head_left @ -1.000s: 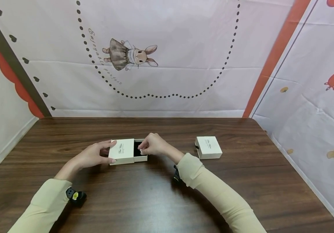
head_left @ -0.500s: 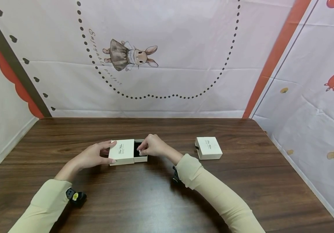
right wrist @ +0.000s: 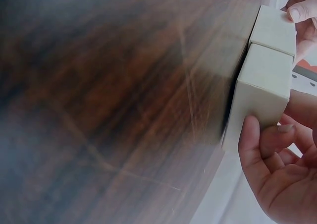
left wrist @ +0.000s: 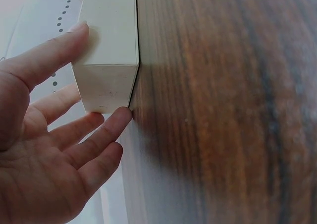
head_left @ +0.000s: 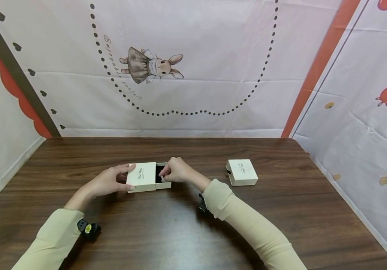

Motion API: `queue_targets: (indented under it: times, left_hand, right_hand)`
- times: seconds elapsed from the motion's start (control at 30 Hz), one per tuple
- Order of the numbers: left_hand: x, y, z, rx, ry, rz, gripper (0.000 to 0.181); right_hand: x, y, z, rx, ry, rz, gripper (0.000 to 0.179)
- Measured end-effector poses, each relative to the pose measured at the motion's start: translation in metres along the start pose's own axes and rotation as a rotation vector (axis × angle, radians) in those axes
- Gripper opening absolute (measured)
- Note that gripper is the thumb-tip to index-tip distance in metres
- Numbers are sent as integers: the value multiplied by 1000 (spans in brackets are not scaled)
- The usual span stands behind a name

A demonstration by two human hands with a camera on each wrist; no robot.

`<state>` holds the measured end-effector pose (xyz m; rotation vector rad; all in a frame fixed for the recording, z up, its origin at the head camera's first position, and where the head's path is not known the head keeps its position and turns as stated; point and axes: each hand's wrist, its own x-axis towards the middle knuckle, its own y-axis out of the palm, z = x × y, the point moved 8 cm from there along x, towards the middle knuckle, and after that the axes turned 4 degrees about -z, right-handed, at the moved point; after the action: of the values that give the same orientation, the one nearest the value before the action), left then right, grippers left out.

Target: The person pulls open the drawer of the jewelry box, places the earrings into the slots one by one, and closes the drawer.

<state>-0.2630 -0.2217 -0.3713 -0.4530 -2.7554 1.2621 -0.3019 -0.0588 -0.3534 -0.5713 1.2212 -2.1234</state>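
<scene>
A cream drawer-style gift box [head_left: 146, 176] with small dark lettering lies on the table, its drawer [head_left: 164, 185] pulled partly out to the right and lined in black. My left hand [head_left: 107, 182] grips the box's outer sleeve from the left, thumb on the near side and fingers over the far side. At the drawer, my right hand [head_left: 177, 170] pinches a tiny shiny silvery piece [head_left: 162, 177] just over the black lining; its exact kind is too small to tell. In the right wrist view, lower fingers [right wrist: 251, 135] touch the drawer's end, while the pinching fingertips are hidden.
A second cream box [head_left: 242, 172], closed and with a dark tab on its left side, lies to the right on the brown wooden table [head_left: 180, 232]. Behind the table hangs a printed cloth [head_left: 206, 93] with a rabbit figure.
My right hand has shifted very slightly left and down over the drawer, the shiny piece at its fingertips. The left hand and both boxes stay in place.
</scene>
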Motion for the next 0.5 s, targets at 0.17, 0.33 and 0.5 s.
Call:
queue_targets:
  times: [0.17, 0.33, 0.5]
  left_hand:
    - [-2, 0, -2, -5, -7, 0, 82]
    - [-2, 0, -5, -17, -3, 4, 82]
    - [-2, 0, -5, -16, 1, 1, 82]
  right_hand:
    - [0, 1, 1, -12, -4, 6, 14]
    - [-2, 1, 2, 13, -9, 17, 20]
    - [-4, -3, 0, 71, 8, -5, 14]
